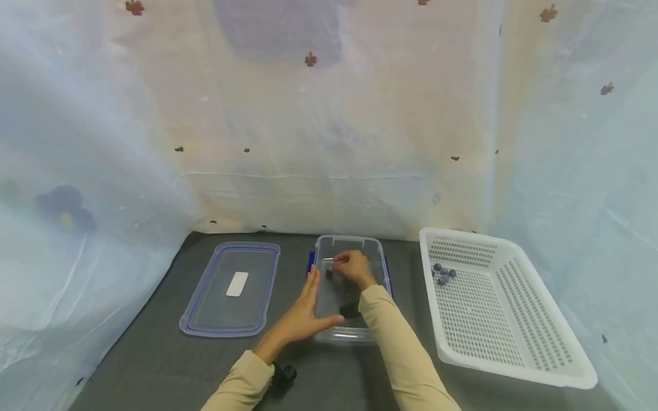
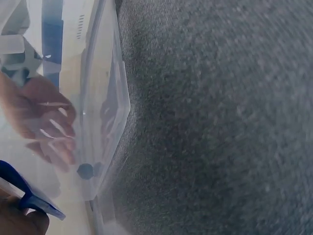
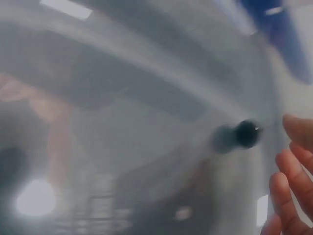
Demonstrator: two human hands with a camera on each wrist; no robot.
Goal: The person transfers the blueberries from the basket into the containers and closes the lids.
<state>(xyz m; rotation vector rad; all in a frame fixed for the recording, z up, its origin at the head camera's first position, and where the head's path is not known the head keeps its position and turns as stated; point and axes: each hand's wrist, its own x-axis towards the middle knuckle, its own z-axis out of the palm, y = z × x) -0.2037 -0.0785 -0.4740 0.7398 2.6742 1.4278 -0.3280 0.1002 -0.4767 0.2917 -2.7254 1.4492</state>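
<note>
A clear plastic box (image 1: 343, 337) with blue side clips stands open in the middle of the table. One dark blueberry (image 3: 248, 133) lies on its floor by the far left corner, with its reflection beside it. Over that corner is my right hand (image 1: 354, 268), its fingers loosely bent and apart from the berry in the right wrist view. My left hand (image 1: 300, 319) is at the box's left side, fingers straight and thumb spread toward the near end. A blue clip (image 2: 34, 200) overlaps part of that hand in the left wrist view.
A white perforated basket (image 1: 519, 374) stands to the right, holding several blueberries (image 1: 444, 274) near its far left corner. Left of the box, a clear lid (image 1: 226, 311) with a blue seal and white label lies flat. Patterned sheeting (image 1: 329, 114) hangs behind the grey tabletop (image 1: 154, 354).
</note>
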